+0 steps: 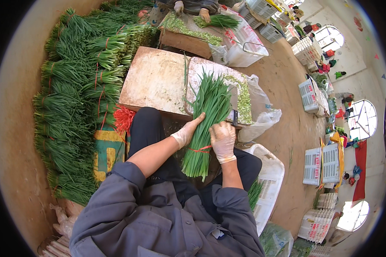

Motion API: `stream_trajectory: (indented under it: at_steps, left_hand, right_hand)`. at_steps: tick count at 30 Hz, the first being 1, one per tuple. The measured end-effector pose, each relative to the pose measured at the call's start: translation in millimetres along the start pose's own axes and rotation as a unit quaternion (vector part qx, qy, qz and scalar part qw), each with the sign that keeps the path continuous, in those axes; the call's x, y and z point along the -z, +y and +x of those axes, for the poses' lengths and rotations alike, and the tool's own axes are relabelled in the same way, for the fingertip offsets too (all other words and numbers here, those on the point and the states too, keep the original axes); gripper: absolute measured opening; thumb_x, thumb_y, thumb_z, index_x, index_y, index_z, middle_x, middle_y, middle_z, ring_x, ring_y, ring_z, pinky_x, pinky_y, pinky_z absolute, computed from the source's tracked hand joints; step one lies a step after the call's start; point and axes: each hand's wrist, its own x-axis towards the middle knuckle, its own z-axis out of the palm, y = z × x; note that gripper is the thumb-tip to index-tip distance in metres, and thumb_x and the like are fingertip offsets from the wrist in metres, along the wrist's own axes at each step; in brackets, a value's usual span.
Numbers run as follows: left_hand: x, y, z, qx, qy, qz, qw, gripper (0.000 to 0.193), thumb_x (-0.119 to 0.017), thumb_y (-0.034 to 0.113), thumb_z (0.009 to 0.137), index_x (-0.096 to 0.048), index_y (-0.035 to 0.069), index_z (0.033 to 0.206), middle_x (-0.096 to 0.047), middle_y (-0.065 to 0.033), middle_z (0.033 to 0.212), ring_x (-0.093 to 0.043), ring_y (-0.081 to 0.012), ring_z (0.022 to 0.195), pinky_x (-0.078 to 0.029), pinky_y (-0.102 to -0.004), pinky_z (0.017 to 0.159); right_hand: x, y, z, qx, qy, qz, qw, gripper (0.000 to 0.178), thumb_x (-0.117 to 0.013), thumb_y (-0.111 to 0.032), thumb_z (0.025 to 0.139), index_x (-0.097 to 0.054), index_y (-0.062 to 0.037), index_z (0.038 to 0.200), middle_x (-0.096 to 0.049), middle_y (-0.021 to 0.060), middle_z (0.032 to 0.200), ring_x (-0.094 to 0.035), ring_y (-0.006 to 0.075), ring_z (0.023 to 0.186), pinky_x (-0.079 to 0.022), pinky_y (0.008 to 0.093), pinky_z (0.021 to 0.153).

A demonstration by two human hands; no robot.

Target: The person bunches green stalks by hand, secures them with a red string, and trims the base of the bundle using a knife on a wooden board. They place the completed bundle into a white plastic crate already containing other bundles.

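Centre of frame: garlic-chive bundle (pixel 211 105), leaf tips over the worktop (pixel 199 67); left hand (pixel 188 130) holds its side, fingers mostly hidden, likely so leaves stay together; right hand (pixel 223 140) curled near red band (pixel 199 150), pinching what, can't tell.

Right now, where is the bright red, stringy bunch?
In the head view, the red bunch is left of centre, between the person's dark-trousered left knee and the stacked green bundles.

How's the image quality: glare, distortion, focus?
Head view: arched windows at right blown out nearly white; head view: fisheye bends the room toward a black rim, the stacked crates leaning sideways; head view: held green bundle looks reasonably sharp, distant background too small to judge.
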Motion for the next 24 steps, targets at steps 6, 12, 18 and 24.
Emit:
stream_trajectory:
  at_steps: [6,12,18,24]
  left_hand:
    - [-19,7,-18,0.025,-0.069,-0.049,0.996,0.07,-0.065,0.061,0.097,-0.061,0.006,0.14,-0.071,-0.0127,0.129,-0.071,-0.0282,0.111,-0.057,-0.0442,0.101]
    - [-21,11,-18,0.028,-0.1,-0.03,0.994,0.065,-0.073,0.049,0.096,-0.061,0.002,0.138,-0.071,-0.0144,0.129,-0.071,-0.0274,0.112,-0.058,-0.0429,0.099]
    - [-21,3,-17,-0.013,-0.032,0.072,0.997,0.055,-0.082,0.025,0.091,-0.061,0.001,0.136,-0.071,-0.0113,0.122,-0.071,-0.0263,0.106,-0.058,-0.042,0.096]
    - [-24,-1,-15,-0.075,-0.003,0.076,0.994,0.051,-0.079,0.016,0.092,-0.061,0.001,0.137,-0.071,-0.0125,0.124,-0.07,-0.0267,0.108,-0.057,-0.0442,0.097]
  right_hand:
    - [-11,89,-9,-0.259,0.067,-0.057,0.962,0.017,-0.07,-0.022,0.093,-0.065,-0.0059,0.089,-0.066,0.0163,0.09,-0.064,0.0386,0.086,-0.049,0.0487,0.076]
    - [-18,92,-45,-0.543,-0.133,0.482,0.675,0.059,-0.067,-0.044,0.101,-0.052,-0.005,0.143,-0.067,0.0151,0.13,-0.065,0.0351,0.118,-0.054,0.0526,0.093]
    - [-30,37,-11,-0.405,-0.054,0.584,0.701,0.085,-0.089,-0.024,0.086,-0.041,-0.0039,0.153,-0.059,0.009,0.139,-0.058,0.0217,0.123,-0.048,0.0374,0.105]
    - [-36,33,1,-0.47,0.102,0.601,0.638,0.059,-0.079,-0.001,0.086,-0.055,0.0023,0.14,-0.068,0.0111,0.127,-0.066,0.0243,0.111,-0.052,0.0377,0.098]
